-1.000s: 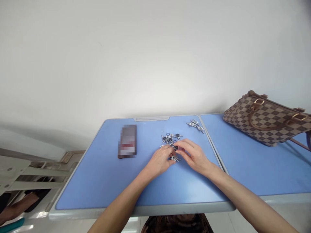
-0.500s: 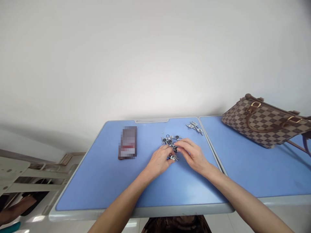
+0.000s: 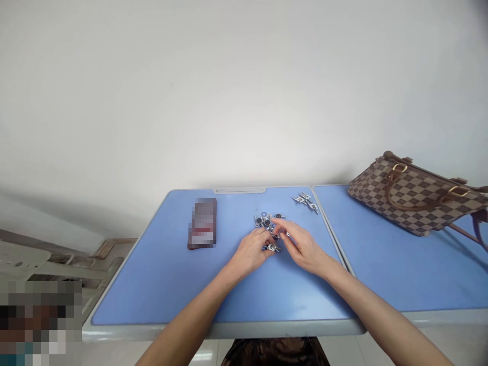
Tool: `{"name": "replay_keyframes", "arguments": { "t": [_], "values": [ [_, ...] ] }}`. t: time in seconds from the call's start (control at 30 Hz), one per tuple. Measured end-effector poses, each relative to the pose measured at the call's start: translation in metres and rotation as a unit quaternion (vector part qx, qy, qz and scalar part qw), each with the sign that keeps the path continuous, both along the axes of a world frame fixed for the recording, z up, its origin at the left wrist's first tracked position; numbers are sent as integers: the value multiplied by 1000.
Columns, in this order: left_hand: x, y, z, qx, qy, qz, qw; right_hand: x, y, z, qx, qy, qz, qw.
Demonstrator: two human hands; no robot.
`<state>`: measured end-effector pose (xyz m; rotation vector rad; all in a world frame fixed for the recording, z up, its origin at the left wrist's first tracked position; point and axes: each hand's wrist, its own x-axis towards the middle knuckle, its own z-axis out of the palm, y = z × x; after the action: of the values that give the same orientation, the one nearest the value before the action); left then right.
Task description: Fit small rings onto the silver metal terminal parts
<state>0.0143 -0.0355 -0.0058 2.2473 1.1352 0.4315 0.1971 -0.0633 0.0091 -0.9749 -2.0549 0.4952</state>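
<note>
A scatter of small metal parts and dark rings (image 3: 267,220) lies on the blue table (image 3: 171,284), right of its middle. My left hand (image 3: 251,251) rests beside the scatter with its fingertips pinched on a small metal part (image 3: 272,247). My right hand (image 3: 303,244) is close against it from the right, with its fingers curled and a tiny piece pinched at the tips; I cannot make that piece out. A second small group of silver metal pieces (image 3: 305,200) lies at the table's far right corner, apart from both hands.
A dark flat rectangular item (image 3: 202,222) lies left of the parts. A brown checkered handbag (image 3: 417,199) stands on the adjoining blue table (image 3: 400,264) at the right. A white wall rises behind. Pale furniture (image 3: 46,264) sits at lower left.
My right hand's fingers have shifted slightly and lifted off the pile's near edge. My left hand has stayed on the small part. The view has tilted down a little.
</note>
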Motion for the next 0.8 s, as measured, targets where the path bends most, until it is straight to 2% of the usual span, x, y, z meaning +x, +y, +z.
{"name": "replay_keyframes", "arguments": {
  "t": [0.17, 0.63, 0.8],
  "values": [
    [-1, 0, -2, 16, 3, 4, 1000, -2, 0, -2, 22, -16, -16, 999],
    [0, 0, 0, 9, 7, -4, 1000, 1, 0, 3, -99, -9, 5, 995],
    [0, -1, 2, 0, 10, -4, 1000, 2, -1, 5, -121, -13, 4, 993]
  ]
}}
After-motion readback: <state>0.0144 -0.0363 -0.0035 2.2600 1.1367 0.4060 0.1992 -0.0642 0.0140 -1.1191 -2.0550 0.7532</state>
